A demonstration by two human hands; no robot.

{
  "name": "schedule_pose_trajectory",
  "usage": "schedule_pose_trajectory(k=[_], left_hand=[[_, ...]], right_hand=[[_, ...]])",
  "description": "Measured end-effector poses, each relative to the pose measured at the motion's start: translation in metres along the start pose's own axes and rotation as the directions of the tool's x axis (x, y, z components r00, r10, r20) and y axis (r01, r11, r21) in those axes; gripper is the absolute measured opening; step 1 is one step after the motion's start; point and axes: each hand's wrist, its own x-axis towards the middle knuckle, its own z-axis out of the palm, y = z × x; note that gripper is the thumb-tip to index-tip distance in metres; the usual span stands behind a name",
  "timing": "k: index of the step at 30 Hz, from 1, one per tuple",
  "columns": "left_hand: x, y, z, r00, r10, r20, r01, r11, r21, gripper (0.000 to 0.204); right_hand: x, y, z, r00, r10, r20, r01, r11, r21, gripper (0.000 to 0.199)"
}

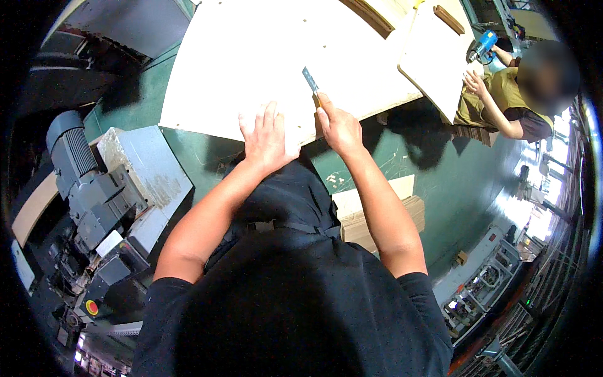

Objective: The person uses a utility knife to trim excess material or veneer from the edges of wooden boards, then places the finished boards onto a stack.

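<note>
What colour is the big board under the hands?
Pale cream-white board, clearest in the head view.

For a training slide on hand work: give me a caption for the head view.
Left hand flat on pale wooden panel; right hand grips a blade tool; motor nearby.

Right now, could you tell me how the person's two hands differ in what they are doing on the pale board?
The left hand lies flat, fingers spread, palm down on the pale board and holds nothing. The right hand is closed around a blue-bladed chisel, its blade pointing away over the board. The left hand sits nearer the board's edge; the right reaches slightly further in. Both are bare and rest on the same board.
</note>
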Motion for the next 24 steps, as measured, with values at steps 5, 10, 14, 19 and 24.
schedule_pose_trajectory(k=[5, 10, 14, 19, 24], left_hand=[[0.026, -0.001, 0.002, 0.999, -0.002, -0.050, 0.001, 1.000, -0.014, 0.109], [0.032, 0.003, -0.009, 0.997, 0.016, 0.069, -0.020, 0.998, 0.058, 0.112], [0.008, -0.011, -0.014, 0.984, 0.099, 0.146, -0.112, 0.990, 0.084, 0.108], [-0.033, -0.031, -0.031, 0.896, 0.241, 0.373, -0.280, 0.959, 0.053, 0.105], [-0.042, -0.043, -0.027, 0.878, 0.313, 0.363, -0.354, 0.934, 0.051, 0.107]], right_hand=[[-0.019, -0.012, 0.001, 0.998, 0.055, 0.030, -0.057, 0.996, 0.067, 0.053], [-0.034, -0.005, 0.014, 0.999, 0.041, -0.015, -0.040, 0.996, 0.083, 0.052], [-0.070, -0.011, 0.019, 0.997, 0.059, 0.042, -0.063, 0.993, 0.100, 0.051], [-0.144, -0.022, 0.034, 0.985, 0.120, 0.126, -0.137, 0.982, 0.134, 0.045], [-0.171, -0.031, 0.036, 0.989, 0.142, 0.034, -0.146, 0.971, 0.187, 0.052]])
